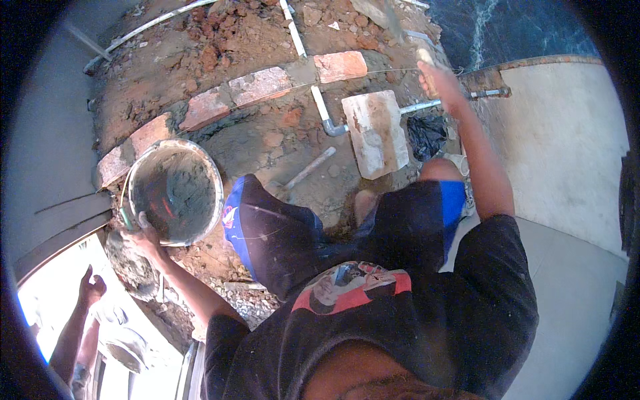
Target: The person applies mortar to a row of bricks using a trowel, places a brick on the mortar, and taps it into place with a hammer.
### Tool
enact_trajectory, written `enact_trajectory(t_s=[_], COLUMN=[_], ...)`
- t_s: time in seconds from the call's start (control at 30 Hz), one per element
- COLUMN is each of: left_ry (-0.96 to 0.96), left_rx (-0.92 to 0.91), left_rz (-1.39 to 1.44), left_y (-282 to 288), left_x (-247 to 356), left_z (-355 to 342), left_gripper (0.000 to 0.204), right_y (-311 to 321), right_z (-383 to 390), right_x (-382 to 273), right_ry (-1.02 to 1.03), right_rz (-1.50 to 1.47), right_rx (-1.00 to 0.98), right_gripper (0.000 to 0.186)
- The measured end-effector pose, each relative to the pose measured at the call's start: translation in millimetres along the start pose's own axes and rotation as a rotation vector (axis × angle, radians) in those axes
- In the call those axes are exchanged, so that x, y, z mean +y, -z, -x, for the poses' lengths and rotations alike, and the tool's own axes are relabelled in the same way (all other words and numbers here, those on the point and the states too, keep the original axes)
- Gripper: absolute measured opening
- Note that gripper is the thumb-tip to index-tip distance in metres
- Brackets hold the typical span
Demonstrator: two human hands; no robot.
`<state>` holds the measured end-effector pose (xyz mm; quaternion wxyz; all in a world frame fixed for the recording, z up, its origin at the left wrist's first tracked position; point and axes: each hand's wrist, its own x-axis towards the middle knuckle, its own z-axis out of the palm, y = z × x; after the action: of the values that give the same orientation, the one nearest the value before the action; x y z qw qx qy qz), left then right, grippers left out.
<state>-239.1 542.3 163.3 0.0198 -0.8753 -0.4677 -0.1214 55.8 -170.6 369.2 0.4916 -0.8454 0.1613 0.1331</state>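
My left hand [143, 238] is at the near left of a round bucket [217, 175], its thumb over the rim and its other fingers partly hidden. Grey mortar [183, 190] fills much of the bucket, and its wire handle with a green grip hangs at the left side. Stretched far to the right, my right hand [439, 81] is closed round the pale handle of a trowel [395, 25], whose grey blade is blurred near the top edge. A curved row of red bricks [260, 85] lies in mortar ahead of me, with a thin string running along it.
A pale slab [377, 135] lies right of centre, beside a black plastic bag [427, 136]. White pipes [320, 103] with a grey elbow cross the soil. A hammer-like tool [310, 167] lies before my knees. At lower left, another person's hand [91, 285] shows in a bright opening.
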Motion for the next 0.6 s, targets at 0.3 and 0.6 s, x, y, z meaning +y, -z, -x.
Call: enact_trajectory(t_s=[0.3,0.6], left_ry=[-0.766,-1.232], left_rx=[-0.067,-0.478], left_rz=[0.688,0.191], left_y=[39.0,-90.4], left_x=[324.4,598.3], left_z=[25.4,186.2], left_gripper=[0.05,0.052], right_y=[23.7,-33.8], right_z=[-60.1,-166.0], right_x=[64.7,105.6], right_ry=[0.205,0.48], right_rz=[0.1,0.178], right_rx=[0.047,-0.024], right_gripper=[0.028,0.025])
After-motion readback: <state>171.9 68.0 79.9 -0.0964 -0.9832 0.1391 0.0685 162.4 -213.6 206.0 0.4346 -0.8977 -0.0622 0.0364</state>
